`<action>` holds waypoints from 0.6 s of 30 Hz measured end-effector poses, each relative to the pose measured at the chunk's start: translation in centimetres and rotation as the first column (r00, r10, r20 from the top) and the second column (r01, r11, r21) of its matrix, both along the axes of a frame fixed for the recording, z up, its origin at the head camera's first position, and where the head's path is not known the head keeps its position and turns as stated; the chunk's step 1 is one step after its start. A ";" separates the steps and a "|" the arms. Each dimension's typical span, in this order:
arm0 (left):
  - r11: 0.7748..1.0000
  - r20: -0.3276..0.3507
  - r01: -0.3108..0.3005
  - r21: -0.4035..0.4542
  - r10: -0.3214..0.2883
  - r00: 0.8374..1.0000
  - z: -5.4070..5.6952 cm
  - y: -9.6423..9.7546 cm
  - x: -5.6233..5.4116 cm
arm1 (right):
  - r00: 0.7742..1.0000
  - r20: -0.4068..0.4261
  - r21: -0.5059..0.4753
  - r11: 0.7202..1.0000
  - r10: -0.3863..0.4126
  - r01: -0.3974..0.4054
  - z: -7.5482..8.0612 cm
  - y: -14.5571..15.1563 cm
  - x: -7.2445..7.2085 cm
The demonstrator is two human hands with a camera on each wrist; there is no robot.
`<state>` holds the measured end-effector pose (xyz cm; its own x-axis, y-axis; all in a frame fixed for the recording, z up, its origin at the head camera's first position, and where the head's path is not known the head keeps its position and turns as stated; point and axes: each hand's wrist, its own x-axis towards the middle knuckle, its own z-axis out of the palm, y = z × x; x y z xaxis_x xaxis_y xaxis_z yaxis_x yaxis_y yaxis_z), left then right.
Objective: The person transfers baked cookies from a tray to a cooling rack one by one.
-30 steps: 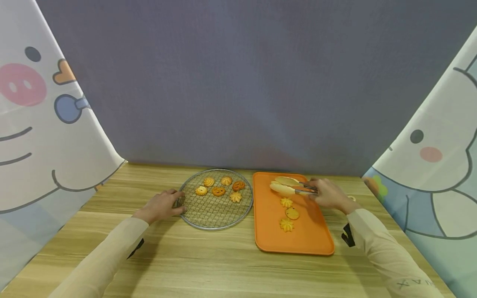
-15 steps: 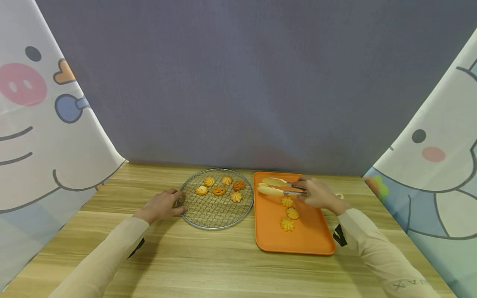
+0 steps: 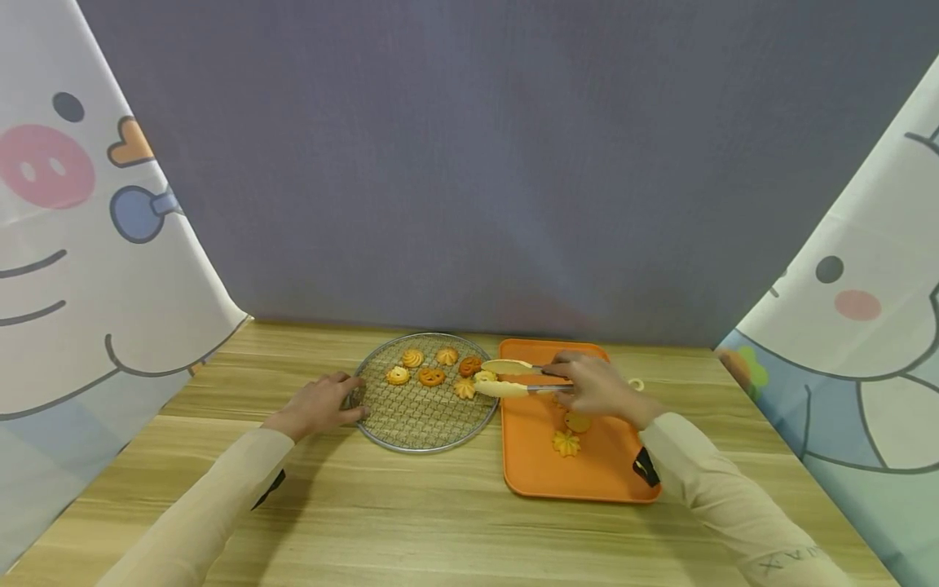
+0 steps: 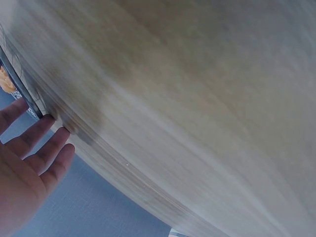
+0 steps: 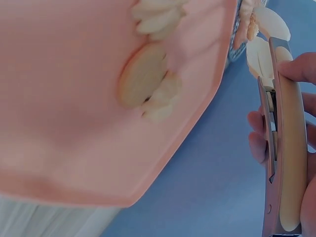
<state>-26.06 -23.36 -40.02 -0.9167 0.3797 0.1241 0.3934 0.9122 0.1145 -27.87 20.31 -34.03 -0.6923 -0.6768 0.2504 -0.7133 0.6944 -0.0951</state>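
My right hand (image 3: 597, 387) grips metal tongs (image 5: 292, 148) with cream-coloured tips. A pale yellow cookie (image 3: 485, 377) sits between those tips, over the right edge of the round wire rack (image 3: 411, 424). Beside the rack's left rim, my left hand (image 3: 319, 405) rests with thumb and fingers spread; the left wrist view shows its fingertips (image 4: 48, 118) at the rim. Several cookies lie on the rack, among them a pretzel-shaped cookie (image 3: 431, 377) and a swirled cookie (image 3: 412, 358). The orange tray (image 3: 535, 473) holds a star-shaped cookie (image 3: 566, 443) and a round cookie (image 3: 577, 421); my right hand partly hides another.
The rack and tray stand side by side on a wood-grain table (image 3: 411, 522). A grey-blue panel (image 3: 469, 204) rises behind the table. Cartoon-printed sheets (image 3: 110, 285) flank it on both sides.
My right hand has moved left with the tongs, from above the tray to the rack's right edge, carrying the cookie in the tips. My left hand has stayed at the rim.
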 end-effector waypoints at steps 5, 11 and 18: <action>1.000 0.007 -0.001 0.001 0.001 1.000 0.1 0.0 0.0 | 0.999 -0.001 0.016 0.999 0.049 -0.049 0.1 -1.7 0.1; 1.000 0.014 -0.006 0.002 0.006 1.000 0.2 0.0 0.1 | 0.993 -0.049 0.051 0.993 0.108 -0.106 -0.1 -4.0 0.2; 1.000 0.021 -0.008 0.010 0.008 1.000 0.5 0.2 0.3 | 0.991 -0.020 0.068 0.989 0.131 -0.129 -0.6 -6.8 0.1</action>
